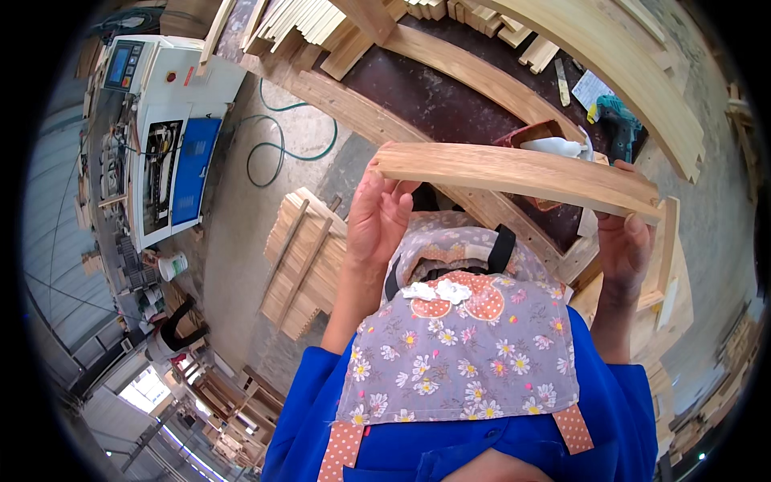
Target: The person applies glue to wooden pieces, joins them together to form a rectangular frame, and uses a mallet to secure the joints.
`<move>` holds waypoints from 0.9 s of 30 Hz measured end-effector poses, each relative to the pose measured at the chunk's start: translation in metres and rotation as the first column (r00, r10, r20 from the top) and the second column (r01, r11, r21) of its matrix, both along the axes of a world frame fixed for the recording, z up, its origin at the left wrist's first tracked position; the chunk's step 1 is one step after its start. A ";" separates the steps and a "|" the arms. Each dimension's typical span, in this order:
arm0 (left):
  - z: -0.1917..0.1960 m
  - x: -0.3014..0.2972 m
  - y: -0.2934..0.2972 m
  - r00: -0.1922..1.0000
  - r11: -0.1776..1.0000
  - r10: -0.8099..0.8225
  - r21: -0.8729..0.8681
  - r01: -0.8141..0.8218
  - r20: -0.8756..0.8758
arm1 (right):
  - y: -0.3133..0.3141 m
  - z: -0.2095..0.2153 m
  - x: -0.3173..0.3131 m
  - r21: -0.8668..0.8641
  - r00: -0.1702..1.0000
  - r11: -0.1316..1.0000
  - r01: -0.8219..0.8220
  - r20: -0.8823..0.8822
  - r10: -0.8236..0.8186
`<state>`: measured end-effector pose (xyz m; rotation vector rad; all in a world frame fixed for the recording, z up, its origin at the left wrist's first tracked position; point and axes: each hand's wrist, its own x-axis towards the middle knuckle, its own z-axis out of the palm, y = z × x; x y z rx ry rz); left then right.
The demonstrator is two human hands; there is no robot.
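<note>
Across the front of my body I hold a wooden board [514,171], pale brown and bowed in the fisheye view. My left hand [379,210] grips its left end, thumb in front and the other fingers partly behind it. At the right end my right hand [625,241] has its thumb below and fingertips over the upper edge. Just beyond the board, on the workbench, a red container [531,131] holds a white squeeze bottle [554,146]; the board partly covers both. A teal power drill [618,127] lies near my right hand.
The workbench [418,96] has a dark top and wooden edging, with several wood pieces [301,24] stacked on it. A knife-like tool [562,82] and a paper [592,87] lie there. Slatted wood [299,261] stands left, near a green hose [283,149] and a white machine [173,104].
</note>
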<state>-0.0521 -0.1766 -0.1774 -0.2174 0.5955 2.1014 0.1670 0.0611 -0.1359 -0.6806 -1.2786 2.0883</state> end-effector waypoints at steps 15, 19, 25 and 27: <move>0.017 0.037 0.058 0.780 0.823 -0.526 -0.433 0.368 -0.338 | 0.011 0.018 0.059 0.128 0.975 0.978 0.166 0.129 -0.182; 0.016 0.013 0.067 0.713 0.818 -0.505 -0.534 0.215 -0.486 | 0.039 0.016 0.113 0.277 0.916 0.914 0.296 0.188 -0.354; -0.008 -0.037 0.083 0.654 0.787 -0.442 -0.615 -0.047 -0.615 | 0.063 0.019 0.115 0.400 0.918 0.885 0.237 0.207 -0.339; -0.013 -0.041 0.094 0.621 0.771 -0.477 -0.636 -0.044 -0.622 | 0.072 0.018 0.122 0.417 0.900 0.863 0.286 0.192 -0.391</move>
